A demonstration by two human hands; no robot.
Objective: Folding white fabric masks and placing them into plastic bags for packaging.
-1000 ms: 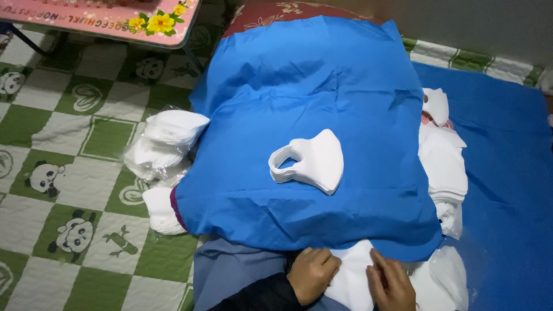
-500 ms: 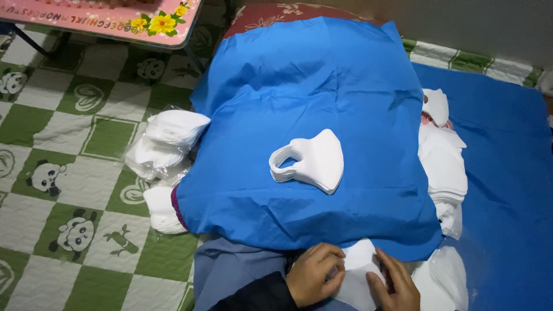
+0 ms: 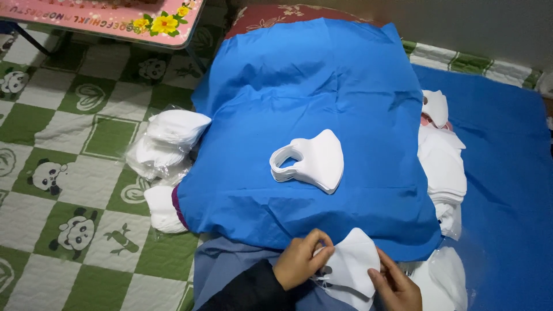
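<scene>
A green-and-white checked floor mat point(image 3: 75, 173) fills the left of the frame; a blue cloth point(image 3: 311, 98) covers a raised mound at centre. At the bottom edge, the left hand point(image 3: 299, 262) pinches a folded white mask point(image 3: 352, 266) by its left side, while the right hand point(image 3: 397, 285) presses fingers against its right edge. A small stack of masks point(image 3: 314, 161) lies mid-cloth. Judged step: flattening one mask in hand; adding it to the stack would call for aligned edges. Bagged masks point(image 3: 164, 141) sit at left.
</scene>
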